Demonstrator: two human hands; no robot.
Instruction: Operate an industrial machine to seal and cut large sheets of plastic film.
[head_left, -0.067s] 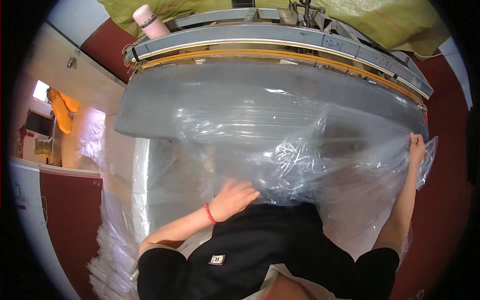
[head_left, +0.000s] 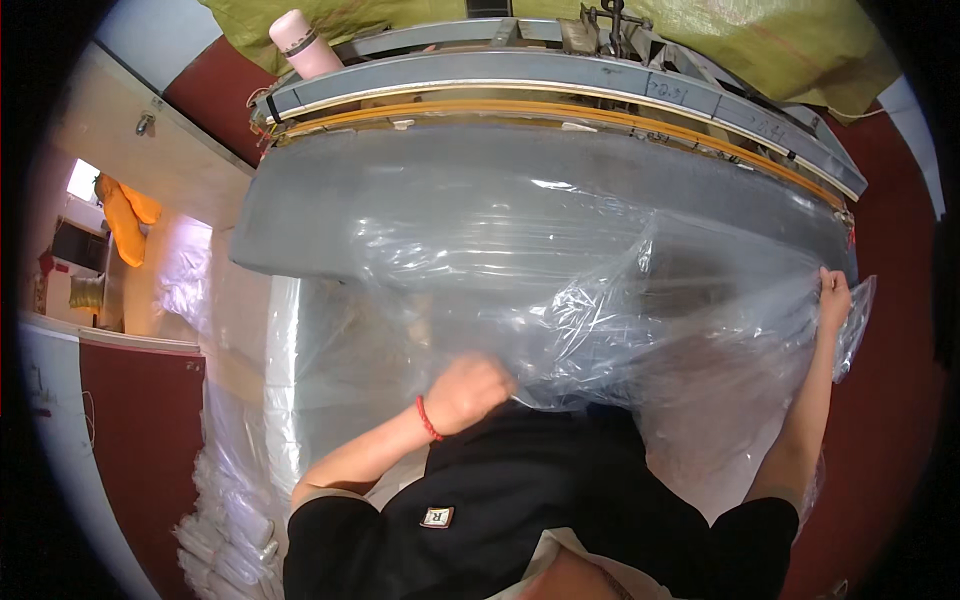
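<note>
A large sheet of clear plastic film (head_left: 590, 310) lies creased and shiny over the grey table of the machine and drapes down toward my waist. Out at the right, my right hand (head_left: 834, 298) pinches the film's edge, and a loose flap hangs beyond the fingers. My left hand (head_left: 470, 390), a red beaded bracelet on its wrist, is in front of my belly. Its fingers are curled and somewhat blurred, closed at the near edge of the film, which runs rightward from them.
Behind the grey table (head_left: 300, 210) runs a metal frame (head_left: 480, 85) with orange strips and a clamp. A pink bottle (head_left: 305, 45) stands at its left end. Green woven sacking (head_left: 780, 50) hangs at the back. Piled plastic film (head_left: 230, 500) lies at lower left.
My left hand's fingers have gone from stretched out to curled in at the film's near edge. My right hand stays pinched on the film in nearly the same place.
</note>
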